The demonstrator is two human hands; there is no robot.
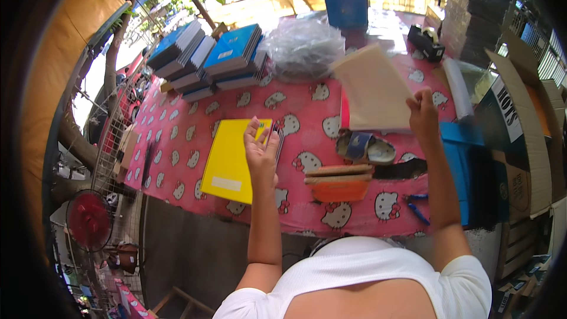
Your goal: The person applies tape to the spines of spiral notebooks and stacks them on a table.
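Observation:
My right hand (423,112) pinches the lower right edge of a beige sheet (378,85), which is raised and tilted over the right part of the table. Under the sheet, a pink-red edge shows of a flat thing whose kind I cannot tell. Over a yellow notebook (231,159) with a white label hovers my left hand (263,150), palm up, fingers apart and nothing in them. More covers or pages show at the notebook's right edge. Between my arms lie a blue and grey slipper (366,147) and an orange thing with brown board edges (338,184).
Stacks of blue books (233,53) stand far left, beside a heap of clear plastic (304,47). A tape dispenser (426,44) sits far right, near an open carton (522,136). Blue-handled pliers (418,210) lie near the front edge. At the back, a blurred person is near a blue book (346,6).

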